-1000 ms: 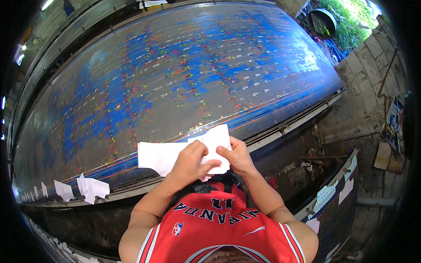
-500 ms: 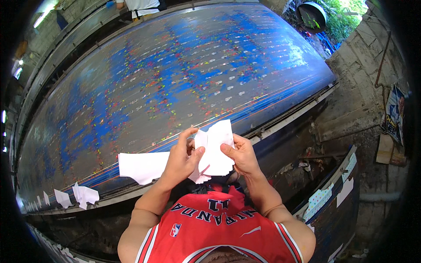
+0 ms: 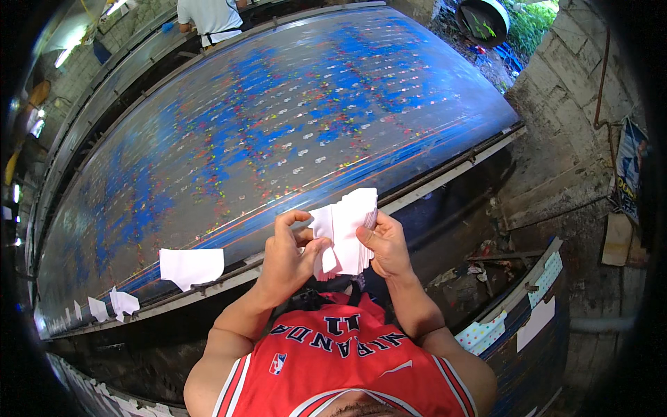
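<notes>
A stack of white cut pieces, paper or fabric, is held upright in front of me. My right hand is closed on its right side, thumb across the front. My left hand grips the left edge of the top piece, thumb and fingers bent around it. A single white piece lies on the near edge of the long paint-spattered table, left of my hands. Smaller white pieces stand along that same edge farther left.
A person in a white top stands beyond the table's far side. A concrete wall and a round metal container are at the right. A lower dark board with white and dotted pieces runs along its edge at my right.
The white piece at the left has come apart from my hands and lies farther left. My left fingers have shifted on the stack's edge. The view has moved, bringing the person into sight.
</notes>
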Demonstrator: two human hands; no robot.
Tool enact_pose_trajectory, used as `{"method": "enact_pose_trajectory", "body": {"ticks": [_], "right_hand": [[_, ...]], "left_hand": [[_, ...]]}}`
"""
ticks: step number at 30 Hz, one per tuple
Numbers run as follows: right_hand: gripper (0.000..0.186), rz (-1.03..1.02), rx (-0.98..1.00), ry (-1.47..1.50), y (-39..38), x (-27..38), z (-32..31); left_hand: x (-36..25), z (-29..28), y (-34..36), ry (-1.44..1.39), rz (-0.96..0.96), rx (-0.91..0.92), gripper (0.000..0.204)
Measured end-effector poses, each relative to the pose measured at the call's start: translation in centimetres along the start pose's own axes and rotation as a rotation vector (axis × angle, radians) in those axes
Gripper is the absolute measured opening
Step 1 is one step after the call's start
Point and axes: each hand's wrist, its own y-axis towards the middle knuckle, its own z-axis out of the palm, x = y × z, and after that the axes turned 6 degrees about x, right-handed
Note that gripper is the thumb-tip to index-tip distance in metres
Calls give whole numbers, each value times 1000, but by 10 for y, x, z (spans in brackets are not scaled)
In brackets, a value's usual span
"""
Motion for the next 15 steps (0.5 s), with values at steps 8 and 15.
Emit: {"method": "enact_pose_trajectory", "body": {"ticks": [8,15], "right_hand": [[29,30,-26,40,-20,37,-46],[28,44,-31,86,-22,49,-61]], "left_hand": [[-29,66,23,127,-16,-39,53],[-44,73,42,448,261,167,28]]}}
